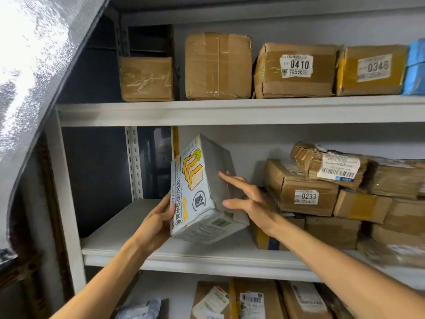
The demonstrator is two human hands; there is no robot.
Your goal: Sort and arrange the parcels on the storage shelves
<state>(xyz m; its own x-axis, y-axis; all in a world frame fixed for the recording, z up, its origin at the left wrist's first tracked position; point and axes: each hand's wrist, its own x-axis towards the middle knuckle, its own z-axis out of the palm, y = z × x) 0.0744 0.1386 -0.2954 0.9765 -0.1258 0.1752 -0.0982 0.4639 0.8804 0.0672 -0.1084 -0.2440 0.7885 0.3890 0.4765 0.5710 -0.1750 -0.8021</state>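
On the middle shelf [128, 226], at its left end: white toast box [202, 192], tilted, near the brown stack [322, 217]; resting or lifted, hard to tell. Gripped along its left edge by the left hand [158, 219]; pressed on the grey side by the right hand [248, 199], fingers straight, grasping nothing. Tip upright, plant the base, slide flush against the stack, printed face outward. Legible: "CUT TOAST" running sideways beside Chinese characters; tag 0410 [296, 65] and tag 0346 [374, 66] above, tag 0233 [307, 196] on the stack.

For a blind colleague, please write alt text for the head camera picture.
A person's two hands hold a tilted white toast box over the middle shelf: the left hand grips its left edge, the right hand presses flat on its grey side. Brown parcels are stacked to its right, and taped boxes line the upper shelf.
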